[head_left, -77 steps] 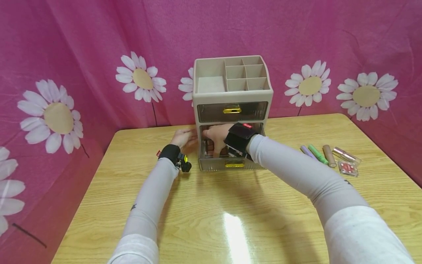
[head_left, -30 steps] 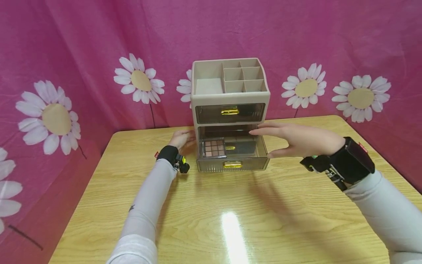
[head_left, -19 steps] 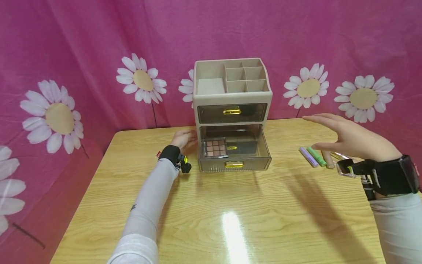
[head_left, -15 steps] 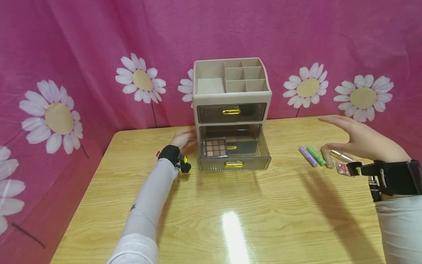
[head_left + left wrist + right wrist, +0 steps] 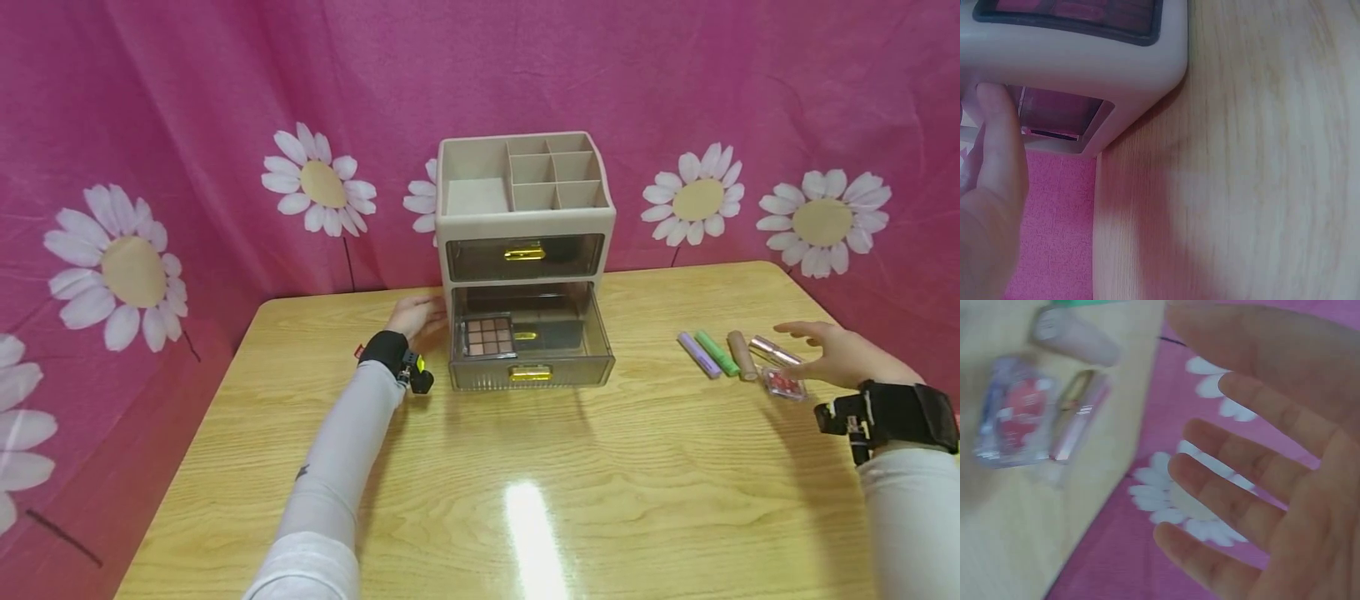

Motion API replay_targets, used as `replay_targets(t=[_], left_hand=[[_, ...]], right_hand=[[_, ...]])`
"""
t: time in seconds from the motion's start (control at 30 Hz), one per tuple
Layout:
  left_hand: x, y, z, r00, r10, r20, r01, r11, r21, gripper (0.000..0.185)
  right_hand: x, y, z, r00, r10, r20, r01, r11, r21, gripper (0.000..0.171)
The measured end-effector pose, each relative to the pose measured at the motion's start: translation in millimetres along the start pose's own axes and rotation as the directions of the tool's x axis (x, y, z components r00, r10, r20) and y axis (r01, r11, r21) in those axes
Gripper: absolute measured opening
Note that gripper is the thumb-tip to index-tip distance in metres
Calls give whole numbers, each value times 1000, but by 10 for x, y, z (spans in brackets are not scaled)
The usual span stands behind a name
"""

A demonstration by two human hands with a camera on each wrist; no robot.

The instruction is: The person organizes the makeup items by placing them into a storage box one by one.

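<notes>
Your right hand (image 5: 840,354) hovers low over the right end of the light wooden desk (image 5: 525,500) with its fingers spread wide and holding nothing, while your left hand (image 5: 416,315) rests with straight fingers against the left side of the beige plastic drawer organizer (image 5: 525,218). The small clear case with red blush (image 5: 783,383) lies on the desk just beside your right fingertips, next to the slim pink gloss tube (image 5: 772,352), well apart from your left hand. The right wrist view shows the open palm and the case (image 5: 1013,412) blurred, and the left wrist view shows a finger (image 5: 999,134) touching the organizer's corner (image 5: 1085,56), which the head view cannot resolve.
</notes>
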State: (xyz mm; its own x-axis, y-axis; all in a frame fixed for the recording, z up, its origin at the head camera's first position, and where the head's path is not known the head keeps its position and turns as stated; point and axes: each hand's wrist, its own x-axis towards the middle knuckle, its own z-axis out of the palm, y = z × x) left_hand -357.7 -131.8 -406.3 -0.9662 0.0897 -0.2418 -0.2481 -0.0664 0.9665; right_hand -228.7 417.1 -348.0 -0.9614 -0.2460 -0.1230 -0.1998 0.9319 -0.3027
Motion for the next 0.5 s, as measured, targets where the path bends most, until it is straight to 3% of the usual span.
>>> replay_targets(t=[0.13,0.17,0.4,0.5], left_hand=[[228,-173,-59,1000,13,-14,-13,999,-34,37],[228,-183,-60,1000,17,-4,-17,998,-60,37],[966,-633,-367,996,55,75,-44,988,-148,35],[905,-591,-350,994,56,93,-43,989,-140,35]], right_hand=[[22,130,124,998,-63,-8,63,998,18,66],[33,152,142,997,-76,-8,76,997,22,62],[81,264,231,997,-34,69,31,999,42,64],[92,292,258,996,-27,86,22,998,62,63]])
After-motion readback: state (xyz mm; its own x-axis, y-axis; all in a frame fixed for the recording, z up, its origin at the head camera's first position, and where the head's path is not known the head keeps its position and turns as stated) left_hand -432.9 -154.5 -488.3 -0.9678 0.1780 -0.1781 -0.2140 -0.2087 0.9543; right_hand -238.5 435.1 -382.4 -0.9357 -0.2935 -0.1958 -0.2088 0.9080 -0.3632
